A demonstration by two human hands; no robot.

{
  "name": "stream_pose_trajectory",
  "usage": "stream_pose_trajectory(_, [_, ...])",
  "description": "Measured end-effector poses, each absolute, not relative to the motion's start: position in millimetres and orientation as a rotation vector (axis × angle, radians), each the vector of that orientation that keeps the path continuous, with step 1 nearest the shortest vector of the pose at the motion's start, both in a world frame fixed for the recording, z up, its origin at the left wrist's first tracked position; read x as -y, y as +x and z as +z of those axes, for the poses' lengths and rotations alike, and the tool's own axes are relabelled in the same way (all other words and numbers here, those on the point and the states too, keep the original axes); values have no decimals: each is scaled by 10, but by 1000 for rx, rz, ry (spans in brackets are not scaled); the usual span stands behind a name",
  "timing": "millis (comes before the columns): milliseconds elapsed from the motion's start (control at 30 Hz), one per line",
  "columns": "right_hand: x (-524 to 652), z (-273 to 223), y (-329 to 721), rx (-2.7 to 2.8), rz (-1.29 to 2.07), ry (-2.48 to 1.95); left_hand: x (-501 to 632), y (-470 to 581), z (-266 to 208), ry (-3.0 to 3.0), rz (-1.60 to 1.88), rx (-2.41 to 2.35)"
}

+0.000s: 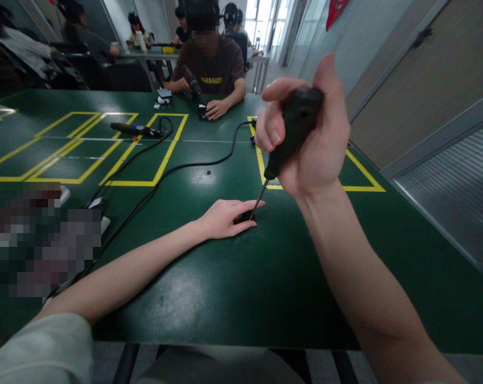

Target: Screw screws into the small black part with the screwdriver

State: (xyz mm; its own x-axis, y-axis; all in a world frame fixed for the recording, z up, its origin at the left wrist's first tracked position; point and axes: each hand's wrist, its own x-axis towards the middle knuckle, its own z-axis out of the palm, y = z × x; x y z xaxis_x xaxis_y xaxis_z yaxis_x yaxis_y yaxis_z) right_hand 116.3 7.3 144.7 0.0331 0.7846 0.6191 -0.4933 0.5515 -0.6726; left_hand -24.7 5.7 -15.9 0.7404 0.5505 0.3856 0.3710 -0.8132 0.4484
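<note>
My right hand [313,128] is wrapped round the dark handle of a screwdriver [291,130], raised above the table. The thin shaft slants down and left, its tip meeting a small black part [245,216]. Flat on the green tabletop, my left hand [225,218] pinches that black part between thumb and fingers. Much of the part is covered by the fingers, so its kind cannot be made out.
The green table [209,298] bears yellow tape outlines. A black cable [193,165] crosses it, and an electric screwdriver [135,129] lies at the left back. Opposite, a co-worker [213,69] holds a power tool. Blurred items [61,250] lie at the left.
</note>
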Motion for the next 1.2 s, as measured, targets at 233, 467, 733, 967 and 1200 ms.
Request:
stream_pose_trajectory(233, [35,1436,1271,1232,1012,-306,-49,-248,-163,2587,727,-728])
stream_pose_trajectory(467, [-151,1378,1233,1194,1013,-171,-65,-250,-170,2607,733,-709])
stream_pose_trajectory(733, [12,1433,1176,1202,1143,-229,-59,-244,-168,2604,686,-756])
stream_pose_trajectory(967, [-51,1438,1256,1266,1157,-165,-61,-248,-174,2577,744,-723])
stream_pose_trajectory(1200, [50,1521,1284,1348,1350,-257,-55,-254,-141,2578,749,-726])
